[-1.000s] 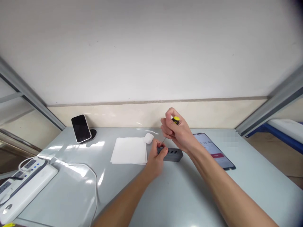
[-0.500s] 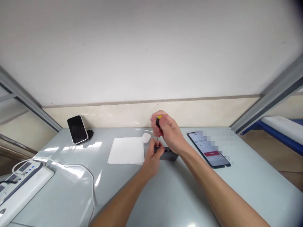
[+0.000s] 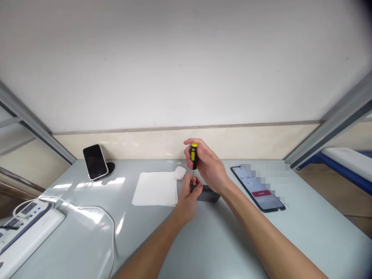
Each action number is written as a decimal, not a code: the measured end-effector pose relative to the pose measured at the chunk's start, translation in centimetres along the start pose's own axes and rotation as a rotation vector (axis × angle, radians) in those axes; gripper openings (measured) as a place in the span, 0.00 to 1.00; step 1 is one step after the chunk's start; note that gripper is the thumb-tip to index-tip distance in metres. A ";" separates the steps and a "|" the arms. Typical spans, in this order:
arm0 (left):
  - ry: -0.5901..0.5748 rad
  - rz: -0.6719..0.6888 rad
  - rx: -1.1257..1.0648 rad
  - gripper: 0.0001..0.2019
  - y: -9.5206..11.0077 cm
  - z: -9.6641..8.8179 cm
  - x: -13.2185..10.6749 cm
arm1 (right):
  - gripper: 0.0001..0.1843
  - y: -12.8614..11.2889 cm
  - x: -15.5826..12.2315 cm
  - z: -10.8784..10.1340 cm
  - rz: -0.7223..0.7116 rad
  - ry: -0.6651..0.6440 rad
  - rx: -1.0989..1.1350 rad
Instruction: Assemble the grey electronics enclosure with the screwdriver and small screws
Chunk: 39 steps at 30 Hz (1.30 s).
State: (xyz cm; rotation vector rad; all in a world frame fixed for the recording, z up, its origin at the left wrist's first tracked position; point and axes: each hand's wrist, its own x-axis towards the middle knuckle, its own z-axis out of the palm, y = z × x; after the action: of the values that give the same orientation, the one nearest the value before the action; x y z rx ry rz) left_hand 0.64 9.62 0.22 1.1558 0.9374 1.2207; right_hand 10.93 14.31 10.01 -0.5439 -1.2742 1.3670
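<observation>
My right hand (image 3: 207,161) is closed around a black and yellow screwdriver (image 3: 193,155), held upright with its thin shaft pointing down. The tip is hidden at the fingers of my left hand (image 3: 188,195). That hand is closed on the left end of a dark grey box-shaped device (image 3: 208,195) with a row of slots along its top. The device rests on the table. Just left of it lie white sheets of paper (image 3: 155,189), with a small white rounded object (image 3: 179,173) at their top right corner.
A phone (image 3: 258,190) with a timer on its screen lies at the right. A black-screened device on a stand (image 3: 95,162) is at the back left. At the left edge sits a white power strip (image 3: 35,224), its white cable (image 3: 112,221) looping over the table.
My right hand has loosened and turned on the handle, so more of the yellow and black grip shows. My left hand stays on the device. The view has shifted slightly.
</observation>
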 end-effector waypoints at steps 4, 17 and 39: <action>-0.009 0.002 -0.009 0.20 0.1 0.0 0.1 | 0.17 -0.7 0.0 -0.5 0.001 -0.041 0.036; 0.001 -0.001 -0.014 0.22 0.3 0.1 0.1 | 0.22 -1.4 -0.3 -0.9 0.037 -0.164 0.013; -0.005 0.006 0.034 0.18 0.1 -0.1 0.2 | 0.21 -1.1 -0.2 -1.4 0.024 -0.129 0.050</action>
State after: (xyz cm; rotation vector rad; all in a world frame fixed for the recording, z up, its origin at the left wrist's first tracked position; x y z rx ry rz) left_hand 0.57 9.80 0.30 1.1882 0.9546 1.2102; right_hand 12.62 14.40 10.53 -0.4435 -1.3368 1.4697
